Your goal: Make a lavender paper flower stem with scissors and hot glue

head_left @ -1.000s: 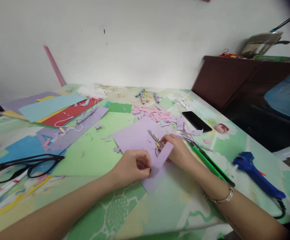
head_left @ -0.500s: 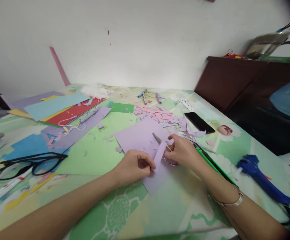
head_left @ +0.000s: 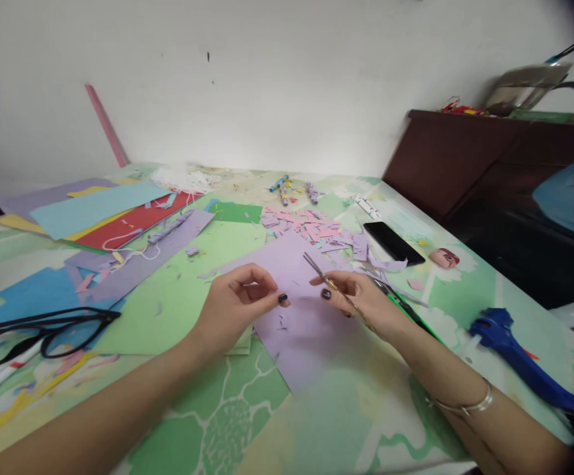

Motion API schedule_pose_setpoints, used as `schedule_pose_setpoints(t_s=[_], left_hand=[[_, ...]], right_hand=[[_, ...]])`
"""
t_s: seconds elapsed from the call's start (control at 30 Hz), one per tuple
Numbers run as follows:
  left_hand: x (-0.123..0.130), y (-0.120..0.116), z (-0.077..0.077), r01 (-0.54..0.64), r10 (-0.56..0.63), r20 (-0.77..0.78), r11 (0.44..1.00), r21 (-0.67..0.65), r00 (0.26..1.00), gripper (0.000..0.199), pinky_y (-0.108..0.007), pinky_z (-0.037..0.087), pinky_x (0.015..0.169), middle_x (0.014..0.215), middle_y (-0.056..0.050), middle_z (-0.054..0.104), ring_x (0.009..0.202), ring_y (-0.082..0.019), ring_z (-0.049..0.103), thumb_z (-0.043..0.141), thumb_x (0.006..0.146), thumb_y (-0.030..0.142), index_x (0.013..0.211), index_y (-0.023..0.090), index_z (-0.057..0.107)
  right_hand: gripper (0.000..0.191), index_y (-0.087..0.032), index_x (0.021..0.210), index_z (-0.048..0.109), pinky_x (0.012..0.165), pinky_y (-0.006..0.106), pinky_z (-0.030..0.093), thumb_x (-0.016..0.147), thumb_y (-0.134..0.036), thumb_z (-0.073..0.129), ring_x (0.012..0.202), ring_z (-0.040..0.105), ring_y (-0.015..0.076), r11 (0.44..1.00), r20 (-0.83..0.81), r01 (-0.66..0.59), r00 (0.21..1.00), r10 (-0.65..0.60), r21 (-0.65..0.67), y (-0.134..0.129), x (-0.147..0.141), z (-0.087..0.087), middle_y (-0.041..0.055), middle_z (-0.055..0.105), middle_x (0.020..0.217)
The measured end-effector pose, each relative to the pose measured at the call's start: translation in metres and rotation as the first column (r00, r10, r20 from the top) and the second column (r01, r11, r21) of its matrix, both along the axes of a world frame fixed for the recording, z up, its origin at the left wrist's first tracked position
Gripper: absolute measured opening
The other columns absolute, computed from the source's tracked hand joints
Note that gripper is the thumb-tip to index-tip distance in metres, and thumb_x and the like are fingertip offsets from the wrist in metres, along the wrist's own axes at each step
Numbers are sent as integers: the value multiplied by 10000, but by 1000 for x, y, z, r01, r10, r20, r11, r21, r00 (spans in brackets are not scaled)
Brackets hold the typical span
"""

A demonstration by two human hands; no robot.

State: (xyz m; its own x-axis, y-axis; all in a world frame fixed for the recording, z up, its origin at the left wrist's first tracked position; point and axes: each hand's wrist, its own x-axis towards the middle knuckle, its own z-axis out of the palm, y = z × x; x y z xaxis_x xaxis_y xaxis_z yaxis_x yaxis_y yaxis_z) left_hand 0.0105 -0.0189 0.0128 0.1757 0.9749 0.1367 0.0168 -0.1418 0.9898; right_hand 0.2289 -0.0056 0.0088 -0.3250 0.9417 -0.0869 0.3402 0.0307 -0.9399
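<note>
Our right hand (head_left: 353, 300) partly hides the handles of the scissors (head_left: 322, 272); we cannot tell how the fingers engage them. The scissors are held at thumb and fingers, above the purple sheet (head_left: 291, 264), blades projecting beyond the fingertips, long axis running far-left to near-right. Our left hand (head_left: 240, 303) curls, thumb near forefinger; contact is unclear.

Head cam, fwd + down, close over table (head_left: 317, 429)
</note>
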Motion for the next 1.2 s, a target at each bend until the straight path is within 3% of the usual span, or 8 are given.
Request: schedule_pose_setpoints(t_s=[0.1, 0.23, 0.43, 0.73, 0.97, 1.2], left_hand=[[-3, 0, 4, -15, 16, 62, 1000, -10, 998, 161, -281, 531, 658, 710, 16, 609, 684, -182, 685, 691, 709, 197, 811, 179, 567], [-6, 2, 4, -44, 49, 80, 997, -63, 996, 302, -279, 525, 662, 700, 30, 620, 680, -180, 687, 701, 702, 197, 963, 204, 549], [-5, 4, -2, 20, -10, 65, 988, -153, 998, 118, -252, 486, 666, 708, -38, 697, 692, -161, 658, 702, 716, 249, 739, 160, 629], [-1, -1, -3, 178, -144, 132, 935, -307, 981, 121, -236, 443, 578, 699, -47, 694, 624, -145, 636, 668, 750, 280, 765, 161, 682], [-1, -1, -4, 188, -149, 143, 928, -320, 978, 105, -231, 428, 536, 637, -25, 666, 539, -120, 598, 654, 750, 238, 689, 152, 662], [1, -2, -4, 215, -173, 149, 915, -343, 973, 114, -222, 430, 575, 664, -14, 663, 576, -106, 597, 648, 765, 252, 722, 147, 648]], right_hand=[[338, -164, 764, 561, 455, 199, 294, 727, -495, 617, 528, 381, 79, 994, -62, -108, 992, 108, -1, -10, -7, 7, -35, 427, 608], [374, -174, 713, 501, 446, 203, 285, 729, -535, 599, 512, 347, 82, 983, -68, -178, 982, 175, -48, -15, -10, 7, -48, 368, 576], [375, -174, 647, 463, 463, 208, 250, 719, -502, 628, 537, 321, 84, 976, -63, -210, 976, 207, -52, -20, -17, 4, -49, 349, 578], [350, -172, 650, 481, 466, 219, 222, 680, -455, 684, 537, 295, 82, 971, -121, -205, 974, 190, -122, -26, -26, -1, -53, 347, 581], [363, -166, 632, 462, 471, 221, 200, 690, -449, 682, 538, 264, 76, 968, -117, -203, 975, 187, -145, -27, -26, -1, -56, 321, 583], [338, -155, 651, 478, 484, 215, 198, 697, -419, 685, 549, 265, 74, 967, -126, -207, 974, 189, -149, -28, -26, -2, -52, 325, 600]])
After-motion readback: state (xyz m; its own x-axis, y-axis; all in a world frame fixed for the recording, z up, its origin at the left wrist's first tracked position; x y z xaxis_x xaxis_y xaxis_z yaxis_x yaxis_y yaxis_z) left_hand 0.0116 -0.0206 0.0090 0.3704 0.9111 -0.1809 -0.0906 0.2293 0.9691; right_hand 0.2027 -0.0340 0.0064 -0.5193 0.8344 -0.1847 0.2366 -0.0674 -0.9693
